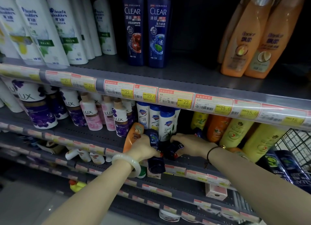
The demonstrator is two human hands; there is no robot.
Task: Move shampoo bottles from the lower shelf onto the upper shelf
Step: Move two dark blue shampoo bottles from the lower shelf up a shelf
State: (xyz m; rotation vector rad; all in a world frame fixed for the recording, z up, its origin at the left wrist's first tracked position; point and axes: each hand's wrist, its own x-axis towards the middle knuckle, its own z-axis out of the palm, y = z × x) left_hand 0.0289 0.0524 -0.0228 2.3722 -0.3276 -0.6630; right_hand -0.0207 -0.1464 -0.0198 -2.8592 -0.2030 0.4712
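Both bare forearms are reaching forward toward twelve o'clock. The left hand (144,147) is curling closed, knuckles up, a pale bangle circling its wrist. The right hand (188,144) is lying palm down, fingers bent, a dark cord circling its wrist.

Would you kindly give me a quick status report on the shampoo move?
Left hand gripping dark blue bottle and orange bottle, lower shelf. Right hand closed on another dark bottle. Upper shelf gap open beside the Clear bottles.
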